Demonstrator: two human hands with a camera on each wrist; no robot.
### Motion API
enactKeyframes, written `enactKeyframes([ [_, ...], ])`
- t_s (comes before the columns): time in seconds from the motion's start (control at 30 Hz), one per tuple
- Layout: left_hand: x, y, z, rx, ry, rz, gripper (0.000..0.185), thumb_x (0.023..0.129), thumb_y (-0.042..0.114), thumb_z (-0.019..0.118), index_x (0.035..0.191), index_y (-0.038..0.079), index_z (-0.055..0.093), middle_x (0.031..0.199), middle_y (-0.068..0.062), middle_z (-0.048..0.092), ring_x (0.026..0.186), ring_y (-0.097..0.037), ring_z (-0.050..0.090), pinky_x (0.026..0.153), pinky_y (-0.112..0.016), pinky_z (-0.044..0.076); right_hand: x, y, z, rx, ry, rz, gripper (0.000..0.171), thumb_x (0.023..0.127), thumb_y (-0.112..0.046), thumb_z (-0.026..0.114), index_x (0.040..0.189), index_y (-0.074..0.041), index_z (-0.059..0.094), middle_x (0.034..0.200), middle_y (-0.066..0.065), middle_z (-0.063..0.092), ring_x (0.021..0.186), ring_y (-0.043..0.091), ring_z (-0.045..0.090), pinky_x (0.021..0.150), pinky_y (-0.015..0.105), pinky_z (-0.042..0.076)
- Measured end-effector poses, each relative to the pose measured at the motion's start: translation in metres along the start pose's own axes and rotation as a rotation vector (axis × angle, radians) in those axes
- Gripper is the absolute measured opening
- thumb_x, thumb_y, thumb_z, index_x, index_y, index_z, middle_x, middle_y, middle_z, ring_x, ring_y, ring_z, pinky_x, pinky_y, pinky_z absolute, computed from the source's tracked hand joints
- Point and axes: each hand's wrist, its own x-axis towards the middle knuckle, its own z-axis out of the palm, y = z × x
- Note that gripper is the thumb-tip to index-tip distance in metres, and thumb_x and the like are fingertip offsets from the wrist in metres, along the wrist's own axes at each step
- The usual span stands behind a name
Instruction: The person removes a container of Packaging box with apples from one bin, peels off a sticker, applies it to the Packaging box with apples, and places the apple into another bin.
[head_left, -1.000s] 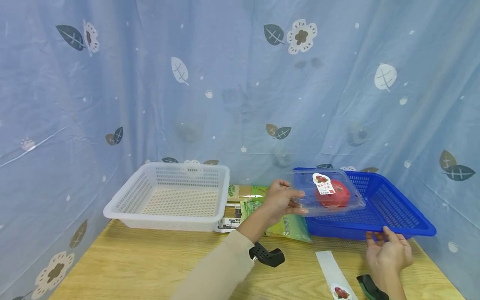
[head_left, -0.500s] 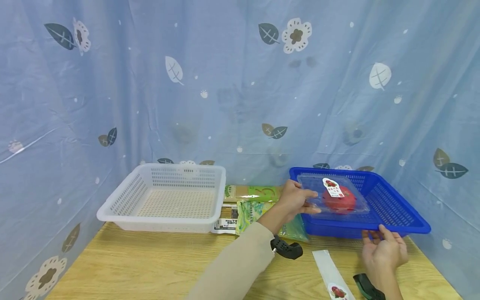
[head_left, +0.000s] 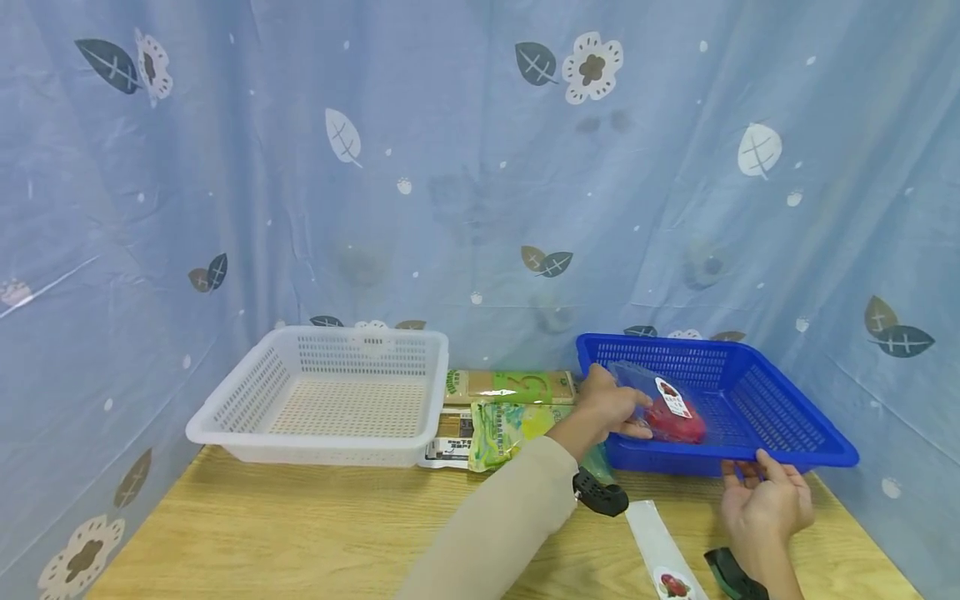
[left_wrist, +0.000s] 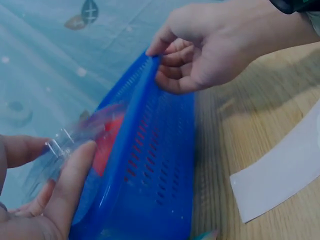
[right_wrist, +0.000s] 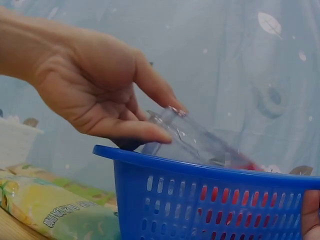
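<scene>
- Nearest us, the right hand [head_left: 768, 500] hooks the near rim of the blue basket [head_left: 795, 454]: fingertips curl over the edge, thumb underneath, a clamped grip steadying it on the tabletop [head_left: 300, 533].
- Just left of that grip, a white label strip [head_left: 660, 546] lies flat on the wood, touching neither hand.
- Further in, the left hand [head_left: 607, 408] reaches over the basket's left wall. Its grip pinches the left end of the clear box [head_left: 667, 404], thumb on top and fingers beneath, plain to see in the right wrist view [right_wrist: 170, 131].
- The box runs rightward and away from the left grip, its long axis roughly along the basket's length, tilted with the far end dipping toward the basket floor. Whether that far end touches the mesh, I cannot tell.
- Inside the box, a red fruit [head_left: 675, 421] sits at the low end, beyond the left fingers; a sticker is on the lid above it.
- The left hand is the one on the box; the right only holds the rim, nearer us and to the box's right.
- Behind the left forearm, green packets [head_left: 510, 417] lie between the two baskets.
- Far left of both grips stands the white basket [head_left: 225, 412].
- The blue curtain [head_left: 480, 167] closes it all off behind.
</scene>
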Motion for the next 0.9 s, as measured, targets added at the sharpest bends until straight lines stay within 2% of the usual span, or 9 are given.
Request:
enactKeyframes([
  [0.07,0.001,0.0,0.003,0.068,0.026,0.015,0.065,0.082,-0.008,0.078,0.137,-0.006,0.042,0.098,-0.02,0.06,0.048,-0.028,0.061,0.054,-0.041,0.062,-0.001,0.0,-0.001,0.011,0.001,0.006,0.033,0.092,0.009,0.065,0.096,-0.01,0.039,0.086,0.008,0.048,0.064,0.026,0.046,0.06,0.037,0.049],
  [0.2,0.004,-0.001,0.004,0.335,0.112,0.059,0.027,0.081,0.005,0.085,0.09,-0.003,0.061,0.066,-0.015,0.062,0.046,-0.026,0.066,0.045,-0.033,0.058,-0.002,0.0,-0.003,0.03,-0.006,0.014,0.032,0.092,0.009,0.065,0.096,-0.01,0.039,0.085,0.009,0.048,0.063,0.026,0.046,0.059,0.037,0.048],
  [0.3,0.005,-0.002,0.002,0.6,0.168,0.118,0.038,0.081,0.023,0.088,0.066,0.005,0.058,0.049,-0.006,0.058,0.037,-0.016,0.061,0.039,-0.024,0.051,-0.002,-0.001,-0.003,0.035,-0.018,0.017,0.031,0.093,0.008,0.065,0.095,-0.01,0.04,0.087,0.008,0.047,0.064,0.026,0.045,0.061,0.037,0.046],
  [0.37,0.004,-0.003,0.001,0.71,0.178,0.163,0.044,0.082,0.03,0.087,0.059,0.007,0.057,0.042,-0.004,0.055,0.033,-0.013,0.057,0.04,-0.021,0.05,-0.002,-0.001,-0.002,0.038,-0.024,0.02,0.031,0.093,0.008,0.065,0.095,-0.01,0.04,0.086,0.008,0.047,0.064,0.025,0.045,0.061,0.037,0.046],
  [0.43,0.001,-0.003,-0.002,0.784,0.174,0.201,0.048,0.083,0.036,0.085,0.057,0.009,0.056,0.04,-0.003,0.053,0.032,-0.011,0.056,0.05,-0.018,0.053,-0.001,-0.002,-0.001,0.036,-0.022,0.025,0.031,0.092,0.009,0.065,0.095,-0.01,0.041,0.085,0.008,0.048,0.064,0.026,0.045,0.06,0.037,0.047],
  [0.57,-0.002,-0.002,-0.009,0.8,0.143,0.223,0.046,0.083,0.038,0.085,0.06,0.009,0.058,0.042,-0.002,0.055,0.035,-0.011,0.058,0.067,-0.018,0.056,-0.001,-0.002,0.0,0.04,-0.016,0.023,0.03,0.091,0.011,0.065,0.092,-0.009,0.041,0.08,0.01,0.049,0.061,0.027,0.046,0.058,0.038,0.048],
  [0.7,-0.006,-0.001,-0.015,0.765,0.112,0.223,0.033,0.083,0.033,0.085,0.092,0.004,0.071,0.051,-0.003,0.059,0.037,-0.011,0.059,0.064,-0.022,0.058,0.0,-0.004,-0.001,0.036,-0.015,0.013,0.03,0.091,0.01,0.065,0.092,-0.008,0.042,0.08,0.01,0.049,0.06,0.027,0.046,0.058,0.038,0.048],
  [0.8,-0.01,-0.001,-0.021,0.727,0.089,0.202,0.042,0.084,0.028,0.084,0.118,0.007,0.068,0.065,-0.002,0.064,0.04,-0.012,0.06,0.061,-0.027,0.059,0.0,-0.004,-0.002,0.022,-0.018,0.012,0.033,0.091,0.01,0.066,0.094,-0.01,0.04,0.08,0.009,0.048,0.061,0.026,0.046,0.058,0.038,0.049],
  [0.9,-0.015,-0.001,-0.029,0.697,0.069,0.188,0.04,0.085,0.024,0.083,0.118,0.01,0.066,0.073,-0.001,0.066,0.044,-0.014,0.061,0.059,-0.031,0.059,0.0,-0.004,-0.001,-0.006,-0.019,0.018,0.036,0.091,0.01,0.066,0.097,-0.011,0.038,0.08,0.008,0.047,0.063,0.025,0.047,0.058,0.037,0.049],
])
